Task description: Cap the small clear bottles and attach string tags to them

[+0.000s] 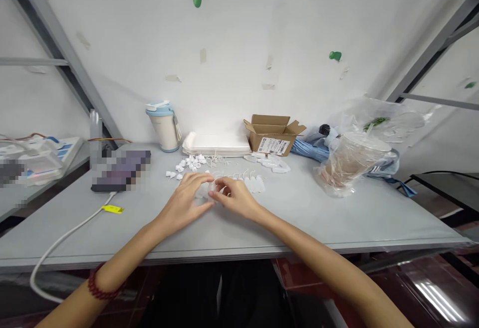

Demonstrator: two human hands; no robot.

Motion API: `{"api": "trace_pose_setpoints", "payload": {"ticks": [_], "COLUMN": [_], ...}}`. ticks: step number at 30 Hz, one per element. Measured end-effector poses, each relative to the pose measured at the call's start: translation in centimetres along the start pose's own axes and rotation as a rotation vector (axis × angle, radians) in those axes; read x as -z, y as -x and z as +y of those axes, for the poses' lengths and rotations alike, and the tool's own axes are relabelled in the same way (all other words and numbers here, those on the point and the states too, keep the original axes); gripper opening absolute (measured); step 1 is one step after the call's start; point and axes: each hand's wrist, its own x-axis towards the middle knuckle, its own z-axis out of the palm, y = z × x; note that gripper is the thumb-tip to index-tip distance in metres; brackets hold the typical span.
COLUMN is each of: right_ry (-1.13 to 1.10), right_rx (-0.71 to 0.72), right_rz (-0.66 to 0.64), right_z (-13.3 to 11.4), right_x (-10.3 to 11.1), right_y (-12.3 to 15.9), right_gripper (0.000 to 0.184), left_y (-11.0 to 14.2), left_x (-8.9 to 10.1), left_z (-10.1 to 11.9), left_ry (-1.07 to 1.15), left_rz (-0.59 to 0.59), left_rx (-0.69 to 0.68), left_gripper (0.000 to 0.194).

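My left hand (186, 198) and my right hand (235, 197) meet at the middle of the grey table (299, 213), fingers curled and pinched together over a small clear plastic piece (205, 190) that both hands hold. Just beyond my fingers lies a row of similar small white plastic pieces (251, 182), some with thin strings. A scatter of tiny white caps (187, 164) lies farther back to the left. A red bead bracelet sits on my left wrist.
A blue-lidded cup (163, 125), a stack of white trays (216, 144) and an open cardboard box (273, 133) stand along the wall. A plastic-bagged drink cup (352, 158) and blue cloth sit right. A blurred dark device with a white cable (71, 233) lies left.
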Motion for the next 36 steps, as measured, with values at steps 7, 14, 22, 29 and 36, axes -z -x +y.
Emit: {"api": "trace_pose_setpoints", "payload": {"ticks": [7,14,22,29,36], "right_ry": [0.108,0.332,0.418,0.501,0.479], "right_rx": [0.063,0.132,0.134,0.109,0.231], "right_rz": [-0.185,-0.195,-0.15,-0.128,-0.088], "right_z": [-1.3,-1.5,-0.7,-1.1,-0.5], "right_x": [-4.7,-6.5,-7.1,-6.9,-5.2], "right_y": [0.7,0.7,1.2,1.5,1.7], "right_gripper": [0.02,0.022,0.029,0.025,0.027], "left_y": [5.3,7.2,6.8,7.2,3.6], "left_x": [2.9,4.2,3.8,3.2,4.4], "left_z": [-1.4,-3.3,-4.1,-4.3,-2.5], "left_ry": [-0.001,0.018,0.041,0.043,0.076], "left_rz": [-0.06,-0.16,-0.174,-0.138,-0.037], "left_rx": [0.121,0.216,0.193,0.194,0.246], "left_gripper": [0.037,0.04,0.043,0.052,0.04]}}
